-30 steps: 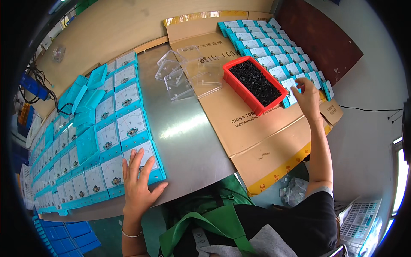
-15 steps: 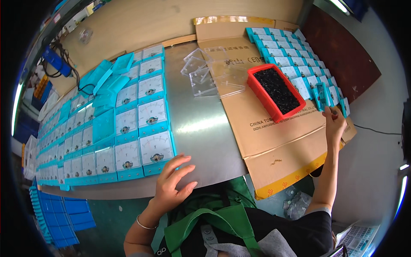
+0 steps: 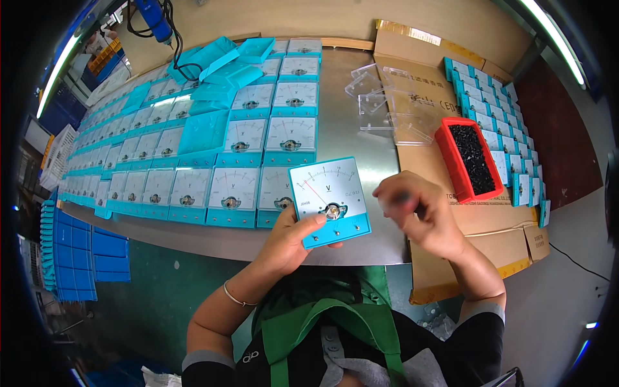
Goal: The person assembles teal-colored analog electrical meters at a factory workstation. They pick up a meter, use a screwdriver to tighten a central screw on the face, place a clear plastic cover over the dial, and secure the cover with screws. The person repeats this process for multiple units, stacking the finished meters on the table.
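In my feed I list: one grey metal bench (image 3: 338, 103). Directly on it: teal-cased meters (image 3: 190, 187), rowed, left side; clear plastic covers (image 3: 376, 111), loose, partly over cardboard; flattened brown cardboard (image 3: 419, 157), right.

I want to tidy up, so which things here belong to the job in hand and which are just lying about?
Apparently the job's:
teal meter in the left hand
blurred dark thing in the right hand
meter rows
clear covers
red bin

Seemingly lying about:
blue crates
white basket
dark red board
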`<state>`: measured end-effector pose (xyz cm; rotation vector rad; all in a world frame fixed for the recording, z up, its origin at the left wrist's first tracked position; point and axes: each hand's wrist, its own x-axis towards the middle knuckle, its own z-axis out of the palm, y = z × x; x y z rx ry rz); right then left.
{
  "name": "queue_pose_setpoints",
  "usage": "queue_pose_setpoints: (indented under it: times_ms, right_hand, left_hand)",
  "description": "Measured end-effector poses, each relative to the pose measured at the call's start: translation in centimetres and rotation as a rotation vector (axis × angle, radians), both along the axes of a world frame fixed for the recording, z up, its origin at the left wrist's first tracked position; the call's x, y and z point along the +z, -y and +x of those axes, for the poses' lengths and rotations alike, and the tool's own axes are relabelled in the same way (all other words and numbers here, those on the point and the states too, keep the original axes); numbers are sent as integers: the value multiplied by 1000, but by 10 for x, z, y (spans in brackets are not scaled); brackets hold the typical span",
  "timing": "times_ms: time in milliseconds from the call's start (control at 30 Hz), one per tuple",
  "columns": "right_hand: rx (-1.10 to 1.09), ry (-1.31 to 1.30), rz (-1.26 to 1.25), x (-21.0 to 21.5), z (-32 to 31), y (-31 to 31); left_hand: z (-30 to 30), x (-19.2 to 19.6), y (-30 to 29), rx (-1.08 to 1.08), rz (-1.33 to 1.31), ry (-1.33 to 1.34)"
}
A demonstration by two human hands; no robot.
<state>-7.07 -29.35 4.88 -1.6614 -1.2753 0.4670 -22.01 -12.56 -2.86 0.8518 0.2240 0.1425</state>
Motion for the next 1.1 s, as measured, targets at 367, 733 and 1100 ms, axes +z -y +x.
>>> queue_pose_setpoints:
  times_ms: [367,733,1100]
  right_hand:
    - [125,-701,484,-15,-15,-35]
    - [138,-728,581,-20,-8,-16]
    - [96,-1031,411,-32,11,-20]
  left_hand:
    - [-3,-6,7,-50,-19,-117]
    - [4,-5,21,-71,21,-163]
    - [7,-14,28,-48,615,-21]
